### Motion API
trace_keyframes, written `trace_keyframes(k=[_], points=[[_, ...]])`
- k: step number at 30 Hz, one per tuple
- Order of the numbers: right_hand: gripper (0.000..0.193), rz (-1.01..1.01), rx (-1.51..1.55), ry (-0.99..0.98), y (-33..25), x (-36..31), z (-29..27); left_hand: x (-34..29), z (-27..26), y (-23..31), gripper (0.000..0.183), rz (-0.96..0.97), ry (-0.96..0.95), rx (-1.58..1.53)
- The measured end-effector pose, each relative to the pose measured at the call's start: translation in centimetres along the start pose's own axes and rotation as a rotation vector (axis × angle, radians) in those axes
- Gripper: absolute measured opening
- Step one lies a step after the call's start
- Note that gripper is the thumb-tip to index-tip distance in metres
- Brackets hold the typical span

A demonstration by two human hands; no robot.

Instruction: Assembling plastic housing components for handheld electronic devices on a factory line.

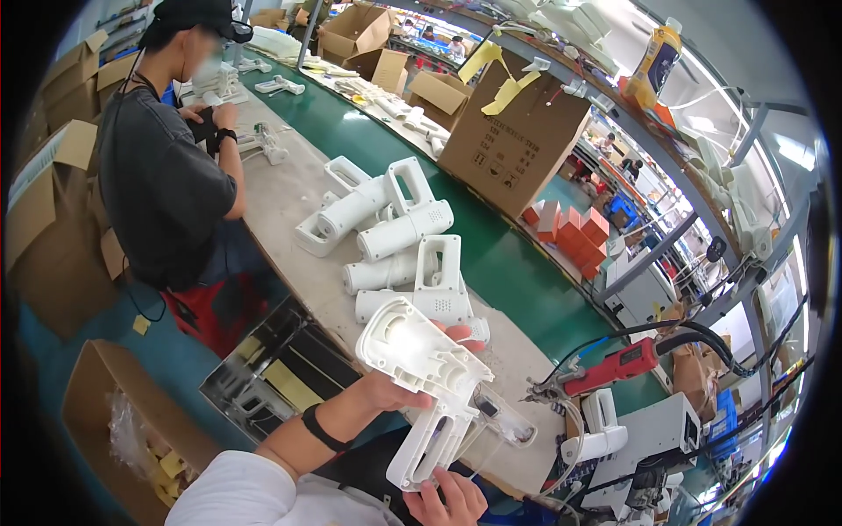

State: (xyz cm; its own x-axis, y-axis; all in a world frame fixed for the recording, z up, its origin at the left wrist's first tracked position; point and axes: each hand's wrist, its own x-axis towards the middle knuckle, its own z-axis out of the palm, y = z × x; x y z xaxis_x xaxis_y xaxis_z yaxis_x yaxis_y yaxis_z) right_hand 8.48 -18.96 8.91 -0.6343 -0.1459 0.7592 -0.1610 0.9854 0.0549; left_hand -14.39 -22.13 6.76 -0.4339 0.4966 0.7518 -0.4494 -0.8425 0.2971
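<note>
A white plastic housing half, with its hollow inner side and screw posts facing up, is held over the bench's near edge. My left hand is closed around its wide barrel part, its fingers partly hidden behind the shell. Lower down, my right hand grips the end of the looped handle. Just beyond the shell lie several white handled housings, grouped on the bench. Beside the shell, to its right, is a small clear part with something dark at one end.
A red power screwdriver with a black cable hangs at the right, near a white machine. Another person works at the bench's far left. Open cardboard boxes stand at the left. A large carton and orange boxes are across the green strip.
</note>
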Motion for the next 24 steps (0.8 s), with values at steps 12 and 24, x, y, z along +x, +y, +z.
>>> trace_keyframes(k=[12,24], points=[[0.035,0.070,-0.024,-0.056,1.0,-0.9,-2.4,0.6,1.7,-1.6,0.092,-0.266,0.136,0.339],[0.057,1.117,0.423,0.995,0.9,-6.5,-20.0,-0.4,2.3,-2.1,0.101,-0.131,-0.011,0.475]])
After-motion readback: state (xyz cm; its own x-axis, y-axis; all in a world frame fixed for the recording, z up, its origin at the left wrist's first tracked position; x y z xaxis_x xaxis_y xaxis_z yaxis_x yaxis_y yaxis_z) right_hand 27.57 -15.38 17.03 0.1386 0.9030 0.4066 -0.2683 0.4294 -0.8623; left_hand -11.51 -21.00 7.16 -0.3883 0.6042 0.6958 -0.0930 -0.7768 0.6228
